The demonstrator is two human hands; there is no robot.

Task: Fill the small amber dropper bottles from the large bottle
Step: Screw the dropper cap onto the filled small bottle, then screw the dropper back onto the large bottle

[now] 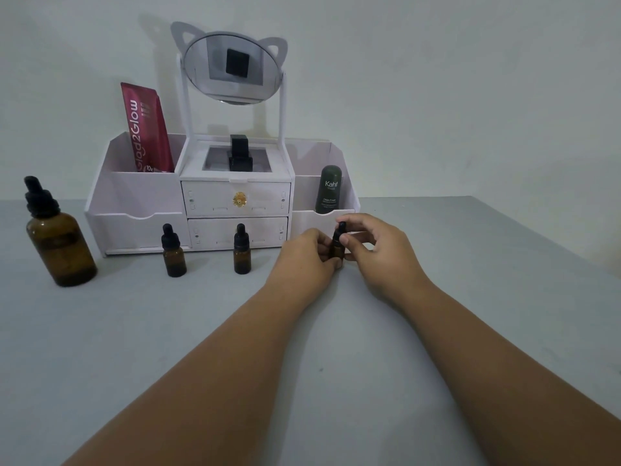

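Centre right of the frame: the left hand [304,253] has its fingers curled round the smooth amber glass body of a small dropper bottle [337,249], which stands upright on or just above the table; its base is hidden. The right hand [378,250] pinches the bottle's black rubber dropper cap [341,232] between thumb and forefinger, the remaining fingers loosely bent.

Left of centre: two matching small amber bottles [174,255] [242,253], cylindrical, capped in black, stand upright and apart, just in front of the organiser. Far left: the large bottle [64,250], round-shouldered brown glass with a ribbed black dropper top, stands upright, well apart from the hands.

The table [302,364] is matte grey and smooth. Behind the bottles sits a white panel-built organiser [134,200] with two drawers, the upper one bearing a gold knob [239,199]. An oval mirror [232,67] in a cat-eared frame rises above it. A glossy red tube [146,129] stands in the left compartment; a rounded dark green container [330,190] stands in the right.
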